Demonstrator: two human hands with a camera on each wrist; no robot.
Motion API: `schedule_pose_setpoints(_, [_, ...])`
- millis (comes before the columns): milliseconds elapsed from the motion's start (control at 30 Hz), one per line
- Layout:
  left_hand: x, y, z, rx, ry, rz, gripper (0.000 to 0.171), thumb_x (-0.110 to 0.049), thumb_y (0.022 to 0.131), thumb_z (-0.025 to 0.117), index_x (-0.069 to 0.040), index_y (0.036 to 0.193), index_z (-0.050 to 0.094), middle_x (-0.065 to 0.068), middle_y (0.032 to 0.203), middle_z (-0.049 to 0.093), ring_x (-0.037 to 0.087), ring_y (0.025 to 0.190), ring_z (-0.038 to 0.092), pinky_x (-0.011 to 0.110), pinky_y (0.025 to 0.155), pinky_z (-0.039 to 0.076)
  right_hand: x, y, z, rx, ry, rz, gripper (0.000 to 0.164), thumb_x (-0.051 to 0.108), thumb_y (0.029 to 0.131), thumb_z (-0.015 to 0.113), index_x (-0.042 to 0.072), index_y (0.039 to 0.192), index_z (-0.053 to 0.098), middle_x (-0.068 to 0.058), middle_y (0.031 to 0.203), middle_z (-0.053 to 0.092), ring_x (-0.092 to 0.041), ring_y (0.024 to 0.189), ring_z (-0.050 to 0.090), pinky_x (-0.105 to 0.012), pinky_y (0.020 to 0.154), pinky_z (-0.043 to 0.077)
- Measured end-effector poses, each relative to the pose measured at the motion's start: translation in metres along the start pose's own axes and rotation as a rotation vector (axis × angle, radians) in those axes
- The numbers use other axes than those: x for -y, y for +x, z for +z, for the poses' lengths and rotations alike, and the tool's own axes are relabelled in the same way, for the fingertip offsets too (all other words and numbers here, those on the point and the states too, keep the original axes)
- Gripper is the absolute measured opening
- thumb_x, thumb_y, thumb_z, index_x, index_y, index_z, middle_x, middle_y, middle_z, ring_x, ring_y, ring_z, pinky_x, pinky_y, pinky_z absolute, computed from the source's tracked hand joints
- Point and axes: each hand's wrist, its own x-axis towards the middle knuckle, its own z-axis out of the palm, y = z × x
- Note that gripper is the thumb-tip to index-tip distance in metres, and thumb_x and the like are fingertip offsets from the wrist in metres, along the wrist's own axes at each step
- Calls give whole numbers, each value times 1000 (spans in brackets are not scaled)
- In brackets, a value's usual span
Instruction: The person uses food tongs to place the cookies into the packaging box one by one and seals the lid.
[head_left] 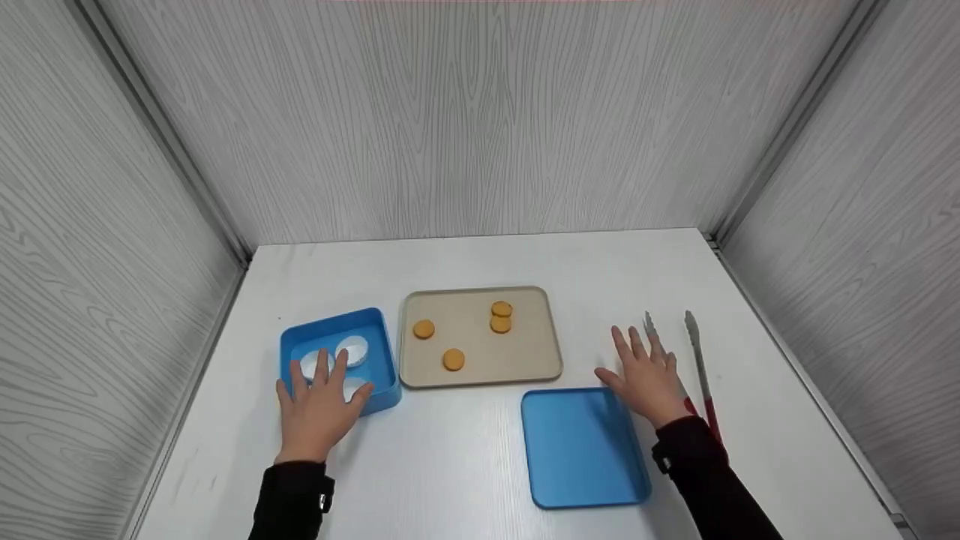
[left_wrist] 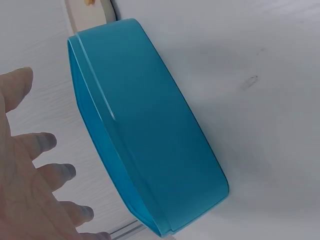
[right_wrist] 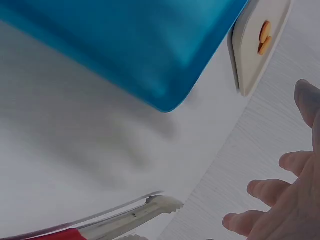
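Observation:
With fingers spread, my left hand (head_left: 317, 420) hovers over the near side of a blue box (head_left: 386, 337), holding nothing. Inside that box lie white round pieces (head_left: 352, 350), partly hidden by the fingers. In the left wrist view the box's side wall (left_wrist: 145, 120) stands apart from the fingertips. My right hand (head_left: 651, 382), also spread and holding nothing, is above the table between a blue lid-like tray (head_left: 585, 450) and metal tongs (head_left: 699, 352) with red handles. The hand and sleeve cover part of the tongs. A beige tray (head_left: 480, 367) carries several round cookies (head_left: 453, 359).
The white table (head_left: 450, 465) is enclosed by a grey wood-grain back panel (head_left: 480, 120) and side panels (head_left: 862, 247). The beige tray sits right beside the blue box, and the blue lid-like tray lies nearer the front edge.

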Motion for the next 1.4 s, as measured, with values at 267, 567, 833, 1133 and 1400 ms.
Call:
schedule_pose_setpoints(267, [16,-2,-5,30,-47,-53,87,-62,103,45,-4,163,21,31,166,11,63,148,-4,81,114,-4,-27,-14,0,-30,67,90,91,46,102,59,-4,161,11,-33,165,16,-62,146,16,-80,113,16])
schedule_pose_setpoints(567, [34,-1,1,-50,-138,-149,89,-56,104,46,0,163,10,30,168,2,62,148,-9,78,117,-1,-60,-29,10,-176,14,186,94,42,99,66,-15,155,17,-39,158,25,-66,135,32,-79,104,32])
schedule_pose_setpoints(833, [47,2,9,-103,-321,-272,90,-50,107,42,-1,162,-9,28,168,-6,60,149,-7,74,120,8,-77,-45,15,-103,56,343,98,45,98,65,-16,155,13,-42,157,20,-71,134,25,-83,105,24])
schedule_pose_setpoints(1133, [52,8,16,-83,-532,-361,87,-49,108,35,-5,160,-20,30,167,-8,53,152,-1,71,121,13,-94,-58,25,-118,11,402,98,48,95,67,-16,153,21,-44,140,40,-69,122,38,-82,92,33])
schedule_pose_setpoints(1400, [52,13,20,-83,-581,-380,81,-45,110,30,-2,160,-17,24,168,-12,48,154,3,62,125,12,-100,-64,29,-177,-45,372,84,44,96,66,-21,141,38,-46,122,50,-63,111,48,-75,84,41])
